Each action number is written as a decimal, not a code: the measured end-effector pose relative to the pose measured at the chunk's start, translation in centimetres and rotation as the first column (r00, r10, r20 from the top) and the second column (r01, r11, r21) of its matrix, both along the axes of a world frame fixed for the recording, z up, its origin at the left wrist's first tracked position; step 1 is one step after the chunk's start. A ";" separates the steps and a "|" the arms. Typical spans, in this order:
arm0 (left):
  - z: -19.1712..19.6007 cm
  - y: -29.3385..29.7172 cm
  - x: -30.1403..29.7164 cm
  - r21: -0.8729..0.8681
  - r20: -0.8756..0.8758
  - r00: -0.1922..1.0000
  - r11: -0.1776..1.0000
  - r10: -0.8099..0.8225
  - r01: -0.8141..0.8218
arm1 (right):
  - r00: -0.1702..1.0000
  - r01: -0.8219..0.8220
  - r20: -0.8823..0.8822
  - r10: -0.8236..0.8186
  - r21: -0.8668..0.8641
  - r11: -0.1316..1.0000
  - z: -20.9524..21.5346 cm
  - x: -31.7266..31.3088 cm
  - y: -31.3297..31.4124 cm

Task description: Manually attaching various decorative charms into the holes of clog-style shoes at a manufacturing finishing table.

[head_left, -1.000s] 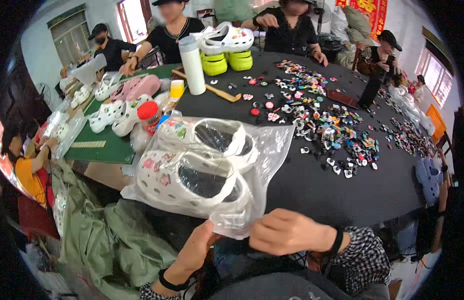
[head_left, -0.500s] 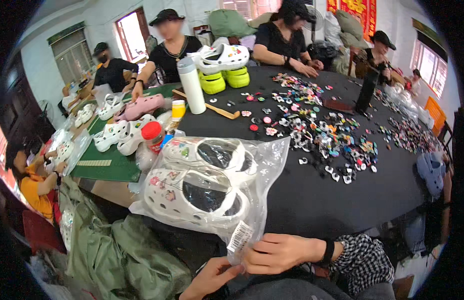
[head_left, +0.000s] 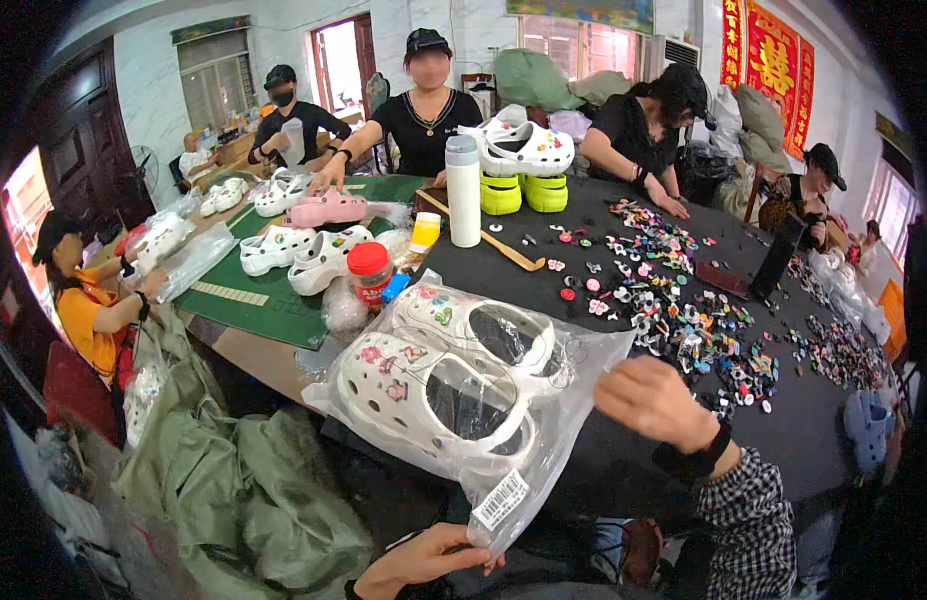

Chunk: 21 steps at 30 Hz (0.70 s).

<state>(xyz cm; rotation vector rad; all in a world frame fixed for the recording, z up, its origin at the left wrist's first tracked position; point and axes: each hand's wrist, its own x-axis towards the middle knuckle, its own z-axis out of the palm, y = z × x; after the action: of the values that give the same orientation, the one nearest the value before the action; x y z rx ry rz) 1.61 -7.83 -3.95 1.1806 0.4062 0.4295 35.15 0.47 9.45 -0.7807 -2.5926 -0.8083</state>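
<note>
White clogs (head_left: pixel 363 410) lie in a clear bag (head_left: pixel 581 385) at the table's (head_left: pixel 783 440) edge, just beyond the fingers of the left hand (head_left: pixel 423 562), pinched on its corner beneath a barcode label (head_left: pixel 500 499), probably steadying it, while the right hand's (head_left: pixel 663 402) fingers curl, grip unclear, at its right edge, loose charms (head_left: pixel 701 347) beyond.

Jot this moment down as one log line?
left hand: gripping clear bag near label | right hand: by bag's right edge, contact unclear | shoes: white pair, inside bag
</note>
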 end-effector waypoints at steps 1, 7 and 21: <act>0.0 0.3 0.0 0.003 0.010 1.000 1.000 -0.006 0.006 | 0.998 0.033 -0.049 -0.034 -0.019 0.999 0.4 0.7 0.4; -0.5 0.8 -1.2 0.168 -0.082 0.996 0.986 0.025 -0.011 | 0.972 0.150 -0.179 -0.155 -0.041 0.988 -2.2 3.8 3.0; 8.1 -0.5 0.6 0.637 -0.171 0.858 0.719 0.484 -0.278 | 0.836 0.216 -0.471 -0.282 -0.190 0.958 -4.2 7.2 4.0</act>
<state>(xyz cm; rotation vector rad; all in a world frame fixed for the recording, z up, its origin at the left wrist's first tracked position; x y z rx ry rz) 2.25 -8.29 4.15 1.8071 0.8675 0.7701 42.33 4.42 5.25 -1.2081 -2.1176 -0.4252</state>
